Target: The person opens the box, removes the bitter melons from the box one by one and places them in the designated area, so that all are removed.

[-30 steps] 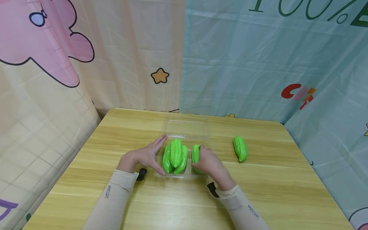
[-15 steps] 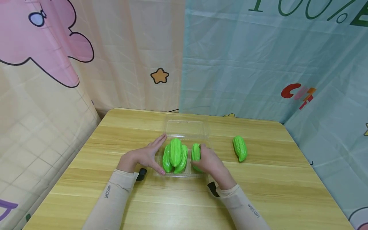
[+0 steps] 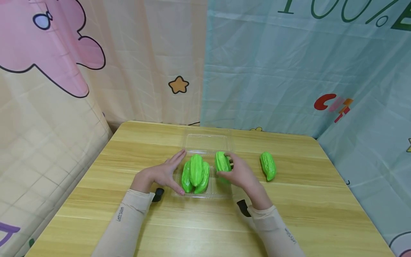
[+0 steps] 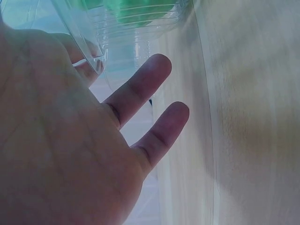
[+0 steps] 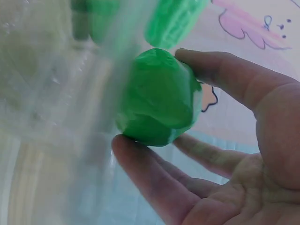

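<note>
A clear plastic clamshell box (image 3: 208,195) lies with its lid (image 3: 208,142) folded back. My left hand (image 3: 163,174) rests against its left side, fingers and thumb spread along the edge; two straight fingers (image 4: 157,70) extend below the box in the left wrist view. Inside, at the left, several green bitter melons (image 3: 196,170) are piled, one on top of the others. My right hand (image 3: 239,171) pinches another bitter melon (image 3: 222,162) between thumb and fingers over the box's right part. In the right wrist view, that bitter melon (image 5: 159,101) shows end-on, beside the blurred plastic wall.
One more bitter melon (image 3: 268,166) lies on the wooden table (image 3: 192,228) to the right of the box. Patterned curtains (image 3: 144,64) hang behind and beside the table. A black strap end (image 3: 158,195) sticks out at my left wrist.
My right hand has raised the pinched bitter melon and shifted it slightly away and to the right. The left hand stays at the box's side.
</note>
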{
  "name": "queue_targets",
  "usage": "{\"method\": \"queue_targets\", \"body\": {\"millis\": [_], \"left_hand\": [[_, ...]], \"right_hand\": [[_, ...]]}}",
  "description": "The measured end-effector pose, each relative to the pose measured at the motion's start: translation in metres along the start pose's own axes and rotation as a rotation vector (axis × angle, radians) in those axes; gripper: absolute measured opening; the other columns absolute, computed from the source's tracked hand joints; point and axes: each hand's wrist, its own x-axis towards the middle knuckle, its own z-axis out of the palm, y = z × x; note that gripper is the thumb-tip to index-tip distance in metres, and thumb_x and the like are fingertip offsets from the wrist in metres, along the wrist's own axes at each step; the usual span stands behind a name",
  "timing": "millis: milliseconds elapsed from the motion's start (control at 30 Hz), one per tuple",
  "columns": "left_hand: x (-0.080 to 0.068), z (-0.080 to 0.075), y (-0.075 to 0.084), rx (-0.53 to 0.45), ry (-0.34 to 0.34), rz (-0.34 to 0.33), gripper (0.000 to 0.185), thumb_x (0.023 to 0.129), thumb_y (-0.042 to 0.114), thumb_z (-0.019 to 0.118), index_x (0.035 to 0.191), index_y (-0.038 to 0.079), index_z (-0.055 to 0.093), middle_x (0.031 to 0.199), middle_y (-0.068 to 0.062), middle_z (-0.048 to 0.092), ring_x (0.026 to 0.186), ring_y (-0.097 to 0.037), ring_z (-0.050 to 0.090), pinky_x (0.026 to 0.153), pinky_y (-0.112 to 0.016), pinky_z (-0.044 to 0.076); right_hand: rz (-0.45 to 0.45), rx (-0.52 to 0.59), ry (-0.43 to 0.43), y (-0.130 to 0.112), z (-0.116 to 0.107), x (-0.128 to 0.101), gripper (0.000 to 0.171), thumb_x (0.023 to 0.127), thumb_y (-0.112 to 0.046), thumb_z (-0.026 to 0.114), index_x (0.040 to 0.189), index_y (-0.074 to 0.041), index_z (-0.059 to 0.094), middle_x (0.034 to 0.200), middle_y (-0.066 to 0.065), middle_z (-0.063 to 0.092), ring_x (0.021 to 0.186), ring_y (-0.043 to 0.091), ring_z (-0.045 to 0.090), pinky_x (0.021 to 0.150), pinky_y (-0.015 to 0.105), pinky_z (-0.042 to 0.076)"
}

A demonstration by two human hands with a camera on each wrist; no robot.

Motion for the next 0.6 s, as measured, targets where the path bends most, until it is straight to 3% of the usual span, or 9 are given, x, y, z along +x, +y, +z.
{"method": "queue_targets", "body": {"millis": [400, 600], "left_hand": [[-0.001, -0.001, -0.001, 0.001, 0.002, 0.001, 0.149, 0.064, 0.05, 0.094, 0.161, 0.013, -0.013, 0.167, -0.008, -0.018, 0.148, -0.046, -0.008, 0.114, -0.069, 0.006], [0.0, -0.001, -0.001, 0.002, -0.004, -0.011, 0.15, 0.062, 0.053, 0.093, 0.161, 0.015, -0.013, 0.167, -0.007, -0.017, 0.149, -0.044, -0.008, 0.114, -0.068, 0.007]], "right_hand": [[-0.023, 0.24, 0.088, 0.008, -0.031, 0.0, 0.067, 0.083, -0.021, 0.084, 0.142, -0.008, 0.053, 0.138, 0.019, 0.058, 0.125, 0.037, 0.056, 0.091, 0.05, 0.054], [-0.005, 0.318, 0.148, 0.018, -0.05, 0.0, 0.069, 0.083, -0.024, 0.085, 0.144, -0.013, 0.054, 0.141, 0.015, 0.056, 0.125, 0.034, 0.056, 0.087, 0.047, 0.056]]}}
